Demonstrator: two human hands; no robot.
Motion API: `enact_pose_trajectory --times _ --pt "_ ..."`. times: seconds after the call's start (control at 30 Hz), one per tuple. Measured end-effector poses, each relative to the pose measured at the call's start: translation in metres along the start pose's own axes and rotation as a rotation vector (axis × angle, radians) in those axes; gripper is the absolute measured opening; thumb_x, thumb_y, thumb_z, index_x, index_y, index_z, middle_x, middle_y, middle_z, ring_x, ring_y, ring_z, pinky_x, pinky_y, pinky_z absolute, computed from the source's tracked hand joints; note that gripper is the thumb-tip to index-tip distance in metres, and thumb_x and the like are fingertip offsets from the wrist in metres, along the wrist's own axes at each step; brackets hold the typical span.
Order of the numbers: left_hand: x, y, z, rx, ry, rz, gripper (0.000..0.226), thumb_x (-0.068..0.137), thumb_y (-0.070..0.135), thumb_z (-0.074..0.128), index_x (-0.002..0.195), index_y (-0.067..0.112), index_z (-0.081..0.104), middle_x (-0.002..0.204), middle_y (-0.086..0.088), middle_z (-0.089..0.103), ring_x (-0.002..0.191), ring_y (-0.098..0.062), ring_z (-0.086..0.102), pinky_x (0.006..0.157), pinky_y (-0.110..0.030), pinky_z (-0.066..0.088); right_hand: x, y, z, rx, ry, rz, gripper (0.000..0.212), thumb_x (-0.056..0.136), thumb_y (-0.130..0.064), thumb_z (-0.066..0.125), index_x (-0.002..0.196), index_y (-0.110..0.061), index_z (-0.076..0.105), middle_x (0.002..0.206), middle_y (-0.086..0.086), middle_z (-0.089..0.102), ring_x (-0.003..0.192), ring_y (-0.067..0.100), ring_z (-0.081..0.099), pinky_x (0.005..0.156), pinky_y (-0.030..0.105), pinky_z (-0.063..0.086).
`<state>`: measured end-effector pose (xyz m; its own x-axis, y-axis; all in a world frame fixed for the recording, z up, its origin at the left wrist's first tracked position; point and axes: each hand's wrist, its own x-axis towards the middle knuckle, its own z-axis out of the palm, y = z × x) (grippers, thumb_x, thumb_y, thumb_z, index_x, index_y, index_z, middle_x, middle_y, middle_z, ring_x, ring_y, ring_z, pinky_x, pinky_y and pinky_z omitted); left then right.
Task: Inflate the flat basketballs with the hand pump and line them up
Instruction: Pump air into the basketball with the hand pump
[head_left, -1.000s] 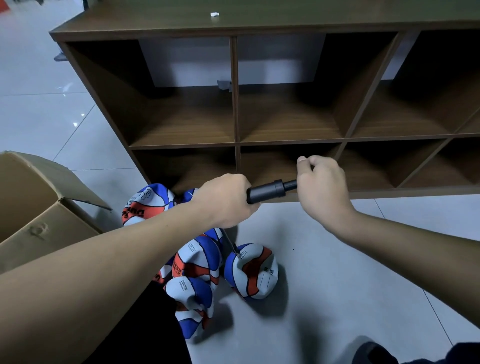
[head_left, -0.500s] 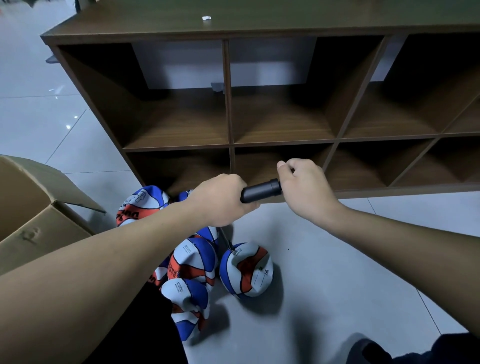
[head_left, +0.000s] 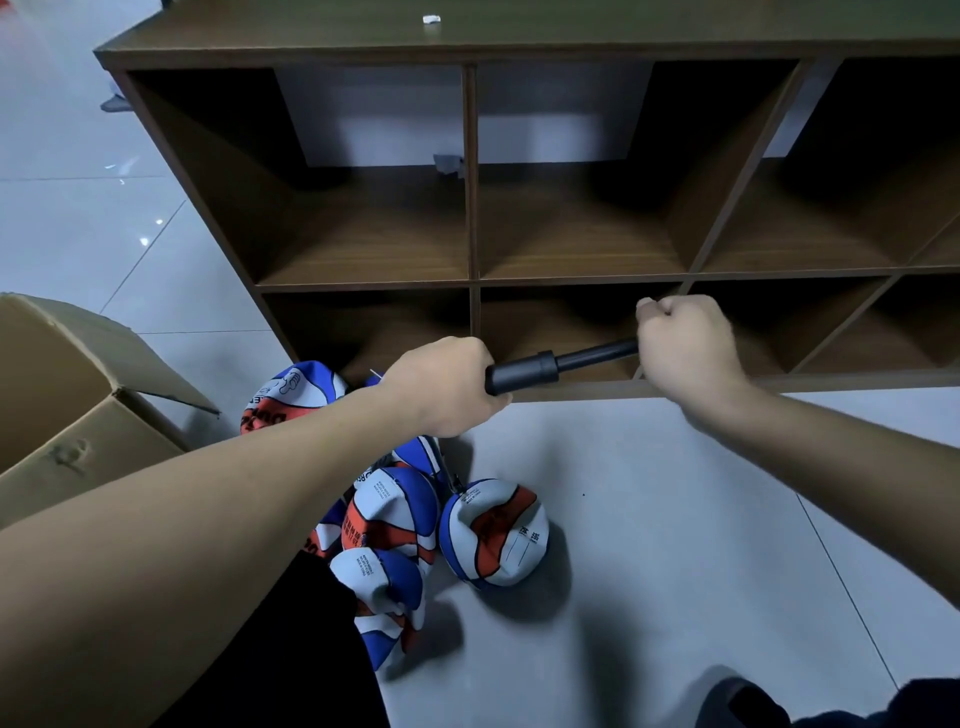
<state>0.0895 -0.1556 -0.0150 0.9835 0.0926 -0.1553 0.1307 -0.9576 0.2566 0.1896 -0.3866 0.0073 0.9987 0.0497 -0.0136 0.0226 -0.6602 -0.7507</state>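
Observation:
A black hand pump (head_left: 524, 370) is held level above the floor. My left hand (head_left: 441, 384) grips its barrel, and my right hand (head_left: 685, 345) grips the handle with the plunger rod drawn partly out. A thin hose runs down from the pump to a blue, white and orange basketball (head_left: 496, 535) on the floor, partly filled and dented. Several flat basketballs (head_left: 389, 519) of the same colours lie heaped to its left, partly hidden by my left forearm.
A brown wooden shelf unit (head_left: 470, 171) with open cubbies stands just behind the pump. An open cardboard box (head_left: 78, 415) sits at the left. Grey floor tiles (head_left: 675, 519) stretch to the right. A dark shoe (head_left: 743, 701) shows at the bottom right.
My right hand pushed the handle in towards the barrel, then pulled it back out to the right, exposing the rod. My left hand kept its grip on the barrel.

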Motion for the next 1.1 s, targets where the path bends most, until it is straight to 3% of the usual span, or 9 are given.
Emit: enact_pose_trajectory --times 0.17,0.37,0.73,0.83,1.1 --pt "-0.004 0.002 0.002 0.014 0.009 -0.006 0.036 0.095 0.051 0.067 0.072 0.026 0.055 0.069 0.004 0.061 0.062 -0.02 0.06 0.055 -0.03 0.04 -0.029 -0.006 0.024 -0.027 -0.025 -0.129 0.05 0.112 -0.029 0.046 0.065 -0.011 0.045 0.056 0.005 0.048 0.056 0.026 0.048 0.053 0.034 0.031" --pt "-0.005 0.015 0.006 0.005 0.041 0.005 0.034 0.095 0.052 0.065 0.074 0.026 0.058 0.07 0.004 0.062 0.063 -0.022 0.062 0.054 -0.031 0.038 -0.042 -0.009 0.038 -0.055 -0.042 -0.184 0.048 0.114 -0.032 0.042 0.071 -0.013 0.05 0.066 0.006 0.056 0.065 0.026 0.055 0.056 0.033 0.032" --pt "-0.004 0.027 0.007 -0.122 0.044 0.024 0.032 0.096 0.049 0.067 0.075 0.027 0.057 0.067 0.004 0.062 0.06 -0.02 0.062 0.053 -0.028 0.04 -0.038 -0.024 0.017 -0.146 -0.178 -0.235 0.047 0.114 -0.035 0.042 0.071 -0.019 0.049 0.07 0.005 0.055 0.065 0.021 0.053 0.054 0.03 0.033" --pt "-0.005 0.028 0.01 -0.165 0.032 0.01 0.032 0.096 0.046 0.068 0.073 0.027 0.056 0.065 0.004 0.061 0.057 -0.019 0.06 0.052 -0.027 0.038 -0.029 -0.025 0.008 -0.127 -0.21 -0.187 0.049 0.113 -0.037 0.046 0.07 -0.015 0.053 0.068 0.005 0.056 0.061 0.023 0.053 0.054 0.031 0.034" --pt "-0.002 -0.009 0.0 -0.096 -0.03 -0.037 0.033 0.088 0.044 0.069 0.066 0.022 0.058 0.06 0.003 0.06 0.058 -0.024 0.061 0.053 -0.03 0.04 0.014 -0.005 -0.031 -0.014 -0.118 0.024 0.048 0.106 -0.034 0.055 0.064 -0.018 0.036 0.056 0.002 0.034 0.054 0.026 0.035 0.057 0.036 0.027"
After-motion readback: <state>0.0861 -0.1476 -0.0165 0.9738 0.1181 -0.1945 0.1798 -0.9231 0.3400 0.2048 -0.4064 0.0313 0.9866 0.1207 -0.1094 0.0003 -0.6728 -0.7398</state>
